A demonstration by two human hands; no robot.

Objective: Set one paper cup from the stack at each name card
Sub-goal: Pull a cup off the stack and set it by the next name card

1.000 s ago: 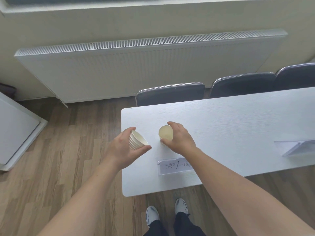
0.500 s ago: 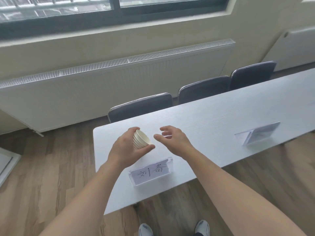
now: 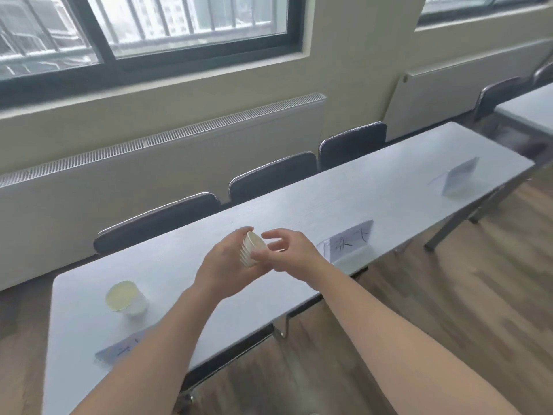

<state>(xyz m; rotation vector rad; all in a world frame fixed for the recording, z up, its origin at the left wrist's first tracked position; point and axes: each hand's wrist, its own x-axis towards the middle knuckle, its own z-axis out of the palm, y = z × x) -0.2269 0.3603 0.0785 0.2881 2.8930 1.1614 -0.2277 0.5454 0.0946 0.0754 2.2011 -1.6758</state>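
My left hand (image 3: 223,262) grips a stack of white paper cups (image 3: 250,249), tilted with the mouths toward the right. My right hand (image 3: 291,250) is at the stack's rim with its fingers spread and curled, holding nothing that I can see. One paper cup (image 3: 127,298) stands upright on the long white table (image 3: 344,205), behind the nearest name card (image 3: 118,351). A second name card (image 3: 348,242) stands just right of my hands, and a third name card (image 3: 459,176) is farther along the table.
Three dark chairs (image 3: 272,175) are tucked in along the table's far side, in front of a white radiator (image 3: 167,163) under the window. Another table and chair (image 3: 502,97) are at the far right. Wooden floor lies on my side.
The view has swung right along the table. The single cup now stands alone at the first card, behind and left of my hands. Both hands with the stack have moved toward the second card.
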